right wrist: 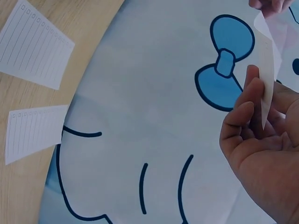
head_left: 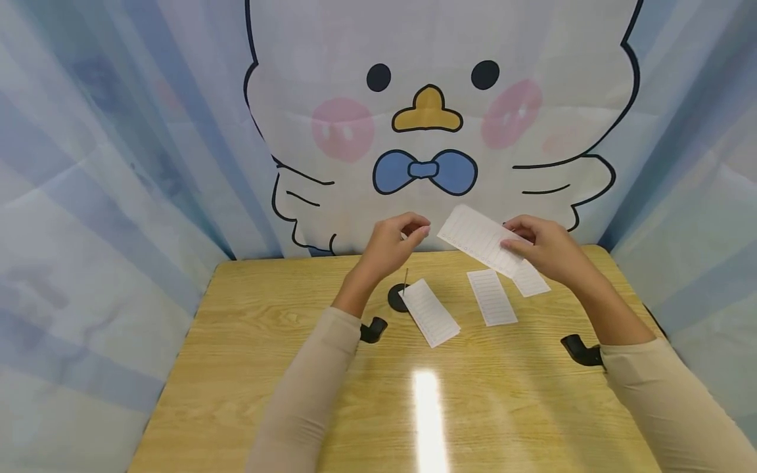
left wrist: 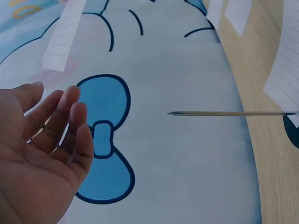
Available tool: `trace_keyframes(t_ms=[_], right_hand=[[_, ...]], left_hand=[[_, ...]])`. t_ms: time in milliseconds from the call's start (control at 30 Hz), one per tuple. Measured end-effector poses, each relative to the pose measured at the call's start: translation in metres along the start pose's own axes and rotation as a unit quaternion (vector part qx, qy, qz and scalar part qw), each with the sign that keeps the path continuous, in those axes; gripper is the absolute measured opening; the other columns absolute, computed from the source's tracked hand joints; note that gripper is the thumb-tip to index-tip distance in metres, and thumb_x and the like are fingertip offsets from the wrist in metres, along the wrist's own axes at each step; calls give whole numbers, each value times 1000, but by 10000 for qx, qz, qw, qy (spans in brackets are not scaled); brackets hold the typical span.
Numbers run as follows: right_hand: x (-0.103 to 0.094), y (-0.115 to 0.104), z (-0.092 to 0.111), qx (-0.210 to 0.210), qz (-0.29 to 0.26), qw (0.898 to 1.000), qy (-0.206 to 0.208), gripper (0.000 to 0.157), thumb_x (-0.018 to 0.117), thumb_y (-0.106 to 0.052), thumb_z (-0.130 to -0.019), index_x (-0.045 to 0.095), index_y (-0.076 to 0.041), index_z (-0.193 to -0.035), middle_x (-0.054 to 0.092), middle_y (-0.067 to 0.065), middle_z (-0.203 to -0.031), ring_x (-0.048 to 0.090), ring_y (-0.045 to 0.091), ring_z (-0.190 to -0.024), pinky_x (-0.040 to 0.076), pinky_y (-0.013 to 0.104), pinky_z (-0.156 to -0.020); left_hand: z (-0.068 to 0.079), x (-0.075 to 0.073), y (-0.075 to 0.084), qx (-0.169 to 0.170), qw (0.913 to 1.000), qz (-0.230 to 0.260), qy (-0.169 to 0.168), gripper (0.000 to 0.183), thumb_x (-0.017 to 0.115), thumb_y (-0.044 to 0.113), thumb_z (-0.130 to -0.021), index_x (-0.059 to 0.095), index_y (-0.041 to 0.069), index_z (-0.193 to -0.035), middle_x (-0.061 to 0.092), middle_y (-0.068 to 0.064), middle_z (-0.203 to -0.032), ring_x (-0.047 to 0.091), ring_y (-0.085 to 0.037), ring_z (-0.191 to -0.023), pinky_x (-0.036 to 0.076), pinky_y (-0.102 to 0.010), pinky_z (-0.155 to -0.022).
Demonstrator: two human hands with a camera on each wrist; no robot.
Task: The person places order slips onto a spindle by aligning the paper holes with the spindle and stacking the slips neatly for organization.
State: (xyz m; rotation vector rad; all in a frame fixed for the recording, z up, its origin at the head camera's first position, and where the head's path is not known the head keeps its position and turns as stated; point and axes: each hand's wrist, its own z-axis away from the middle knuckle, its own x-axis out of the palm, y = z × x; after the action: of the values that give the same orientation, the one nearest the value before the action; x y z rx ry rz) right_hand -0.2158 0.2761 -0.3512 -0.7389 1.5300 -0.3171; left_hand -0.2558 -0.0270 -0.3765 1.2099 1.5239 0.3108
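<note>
My right hand [head_left: 547,249] pinches a white lined paper slip [head_left: 476,236] at its right end, thumb in front. The slip appears edge-on in the right wrist view, bent near its top. My left hand [head_left: 395,243], fingers loosely bent, holds nothing; its fingertips are just left of the slip's far end. Below it stands a bill spike, a thin upright metal rod [left wrist: 210,113] on a round black base [head_left: 397,299]. Lined paper [head_left: 430,315] lies on the table, with one corner at the foot of the rod.
Two more lined slips lie on the wooden table [head_left: 266,368]: one slip [head_left: 492,299] near the middle, another slip [head_left: 531,281] partly covered by the held one. Behind the table hangs a curtain [head_left: 426,203] with a cartoon bird. Black mounts [head_left: 582,351] sit at both wrists.
</note>
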Motion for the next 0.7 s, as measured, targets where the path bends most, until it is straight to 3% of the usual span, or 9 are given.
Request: trace_keyframes(t_ms=[300, 700], right_hand=[[7, -5, -1, -108, -326, 9994, -76, 32, 66, -25, -103, 66, -1, -125, 74, 18, -109, 66, 15, -80, 52, 21, -69], [27, -5, 0, -127, -401, 9991, -54, 30, 67, -23, -103, 67, -2, -123, 74, 16, -104, 65, 17, -82, 52, 22, -70]], left_hand=[[-4, 10, 3, -323, 9988, 352, 55, 19, 64, 24, -104, 75, 11, -112, 74, -1, -99, 65, -14, -88, 53, -25, -71], [2, 13, -1, -593, 9971, 422, 221, 13, 66, 17, -103, 75, 8, -105, 72, -4, -95, 65, -15, -83, 53, -25, -70]])
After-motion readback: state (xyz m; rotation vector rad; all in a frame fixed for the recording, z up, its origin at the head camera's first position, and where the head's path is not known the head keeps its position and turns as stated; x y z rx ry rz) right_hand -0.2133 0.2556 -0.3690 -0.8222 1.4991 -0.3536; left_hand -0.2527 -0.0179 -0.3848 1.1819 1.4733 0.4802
